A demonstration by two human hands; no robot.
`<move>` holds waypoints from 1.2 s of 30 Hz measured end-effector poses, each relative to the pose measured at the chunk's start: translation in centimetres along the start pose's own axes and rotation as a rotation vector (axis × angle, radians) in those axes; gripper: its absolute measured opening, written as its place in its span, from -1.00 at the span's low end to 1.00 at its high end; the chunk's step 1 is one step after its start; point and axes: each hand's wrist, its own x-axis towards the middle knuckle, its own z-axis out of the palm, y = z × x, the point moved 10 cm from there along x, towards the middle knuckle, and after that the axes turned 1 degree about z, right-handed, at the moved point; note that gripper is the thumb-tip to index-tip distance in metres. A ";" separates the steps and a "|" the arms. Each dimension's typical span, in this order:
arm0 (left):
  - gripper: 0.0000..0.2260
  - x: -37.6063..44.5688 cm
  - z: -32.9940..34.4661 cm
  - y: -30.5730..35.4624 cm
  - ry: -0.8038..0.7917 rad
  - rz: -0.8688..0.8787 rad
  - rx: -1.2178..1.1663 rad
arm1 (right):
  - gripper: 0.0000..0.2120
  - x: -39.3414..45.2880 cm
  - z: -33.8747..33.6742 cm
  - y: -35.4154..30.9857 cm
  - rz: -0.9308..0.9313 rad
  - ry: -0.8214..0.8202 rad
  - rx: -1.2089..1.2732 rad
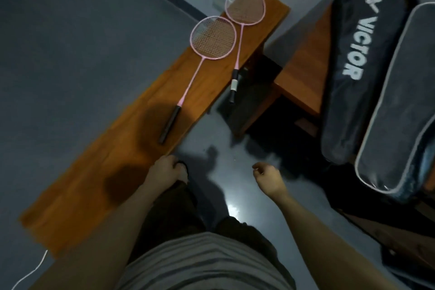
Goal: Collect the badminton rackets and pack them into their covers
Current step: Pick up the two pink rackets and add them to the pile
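Rackets, two pink ones (213,39) (244,6), lie side by side on the bench (113,167); covers (360,66) (397,101) rest well apart at right. Left grip (166,168) and right grip (267,175) hang loosely curled, holding nothing.

"VICTOR" + logo in white on black racket cover (360,59); no other txt legible.

Long wooden bench (113,172) on the left has two pink rackets on it, one (200,63) nearer, one (242,23) farther with its handle hanging off the edge. Right bench (303,73) carries a black Victor cover (362,66) and a grey-trimmed cover (400,106) just beside it
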 end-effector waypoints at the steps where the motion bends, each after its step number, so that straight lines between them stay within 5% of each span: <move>1: -0.88 1.3 -1.5 -0.8 -0.005 -0.012 -0.016 | -0.72 1.2 0.7 -1.9 0.005 -0.012 0.005; 14: -0.72 19.4 -13.6 4.0 0.025 0.137 -0.101 | -0.74 16.0 -3.7 -20.6 -0.023 0.144 0.248; 22: -0.49 32.2 -9.2 6.4 -0.105 0.136 -0.127 | -0.72 28.0 -5.3 -20.5 -0.027 0.282 0.139; 27: -0.34 37.9 -6.7 6.0 -0.051 0.128 -0.001 | -0.66 33.1 -5.5 -19.5 -0.044 0.395 0.038; 31: -0.41 39.1 -6.0 6.4 0.104 0.197 0.102 | -0.63 35.2 -5.6 -17.6 -0.022 0.444 0.100; 36: -0.56 39.1 -6.2 6.3 0.096 0.246 -0.098 | -0.52 36.2 -6.4 -17.0 -0.028 0.486 0.088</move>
